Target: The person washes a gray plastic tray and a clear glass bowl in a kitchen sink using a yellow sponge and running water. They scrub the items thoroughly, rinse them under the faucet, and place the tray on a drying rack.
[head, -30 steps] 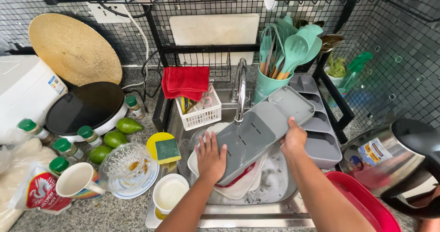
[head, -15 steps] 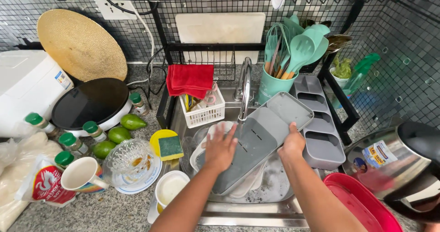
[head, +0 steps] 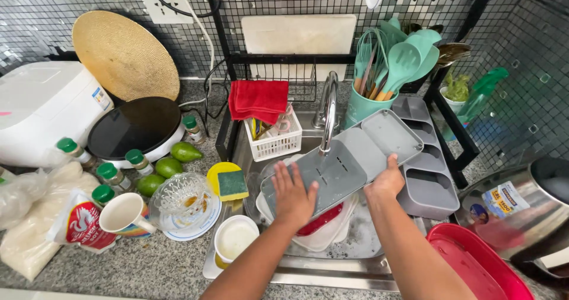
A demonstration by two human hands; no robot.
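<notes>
Compared with half a second ago, the grey tray [head: 349, 161] lies a little flatter over the sink [head: 361, 246], and the left hand [head: 293, 196] has slid slightly lower along its near end, while the right hand [head: 386, 183] keeps its place at the tray's long right edge. The tray sits tilted across the basin, its far end raised toward the teal utensil holder [head: 363, 107] and its near end low above the white dishes [head: 323, 235] and a red item [head: 320, 222] in the soapy water. The left hand presses flat on the tray's slotted surface with fingers spread, not curled around anything; the right hand grips the tray's edge, thumb over the rim and fingers beneath, out of sight. Both forearms come in from the bottom of the view, angled toward each other. The faucet [head: 328, 113] stands just behind the tray's middle, close to it. On the right, the grey divided organizer [head: 424, 175] lies just beside the tray, and a red tub [head: 474, 264] crowds the near right corner. On the left, a white bowl [head: 235, 239] and a yellow-green sponge [head: 231, 184] border the sink edge, leaving little free counter [head: 148, 264].
</notes>
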